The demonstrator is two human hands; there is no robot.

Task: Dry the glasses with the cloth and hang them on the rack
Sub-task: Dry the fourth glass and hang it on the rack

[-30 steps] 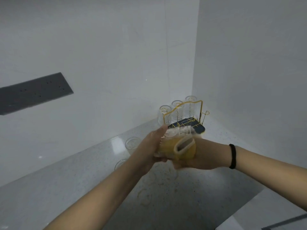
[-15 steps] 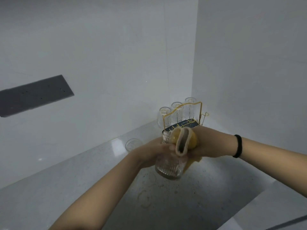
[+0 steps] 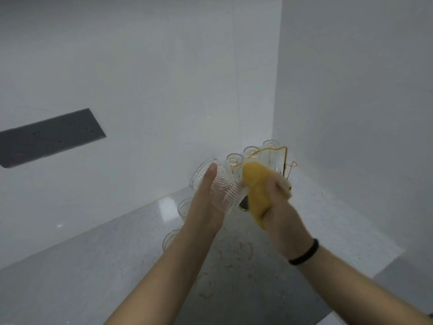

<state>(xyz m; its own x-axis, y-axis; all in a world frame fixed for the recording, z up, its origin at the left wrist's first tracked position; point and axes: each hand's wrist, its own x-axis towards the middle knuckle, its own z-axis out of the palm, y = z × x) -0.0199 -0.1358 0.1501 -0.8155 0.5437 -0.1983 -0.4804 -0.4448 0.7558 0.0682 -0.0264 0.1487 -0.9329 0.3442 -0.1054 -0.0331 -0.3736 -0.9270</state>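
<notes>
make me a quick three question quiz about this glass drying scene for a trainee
1. True or false: the left hand holds the ribbed glass off the counter.
2. What colour is the cloth gripped by the right hand?
3. How many glasses already hang on the gold rack? A) one B) three C) five

Key
1. True: its fingers wrap the glass in the air.
2. Yellow.
3. B, three upside-down glasses in a row.

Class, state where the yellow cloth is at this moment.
In the head view, the yellow cloth is right of centre, gripped by the right hand, beside the glass held in the left hand.
</notes>
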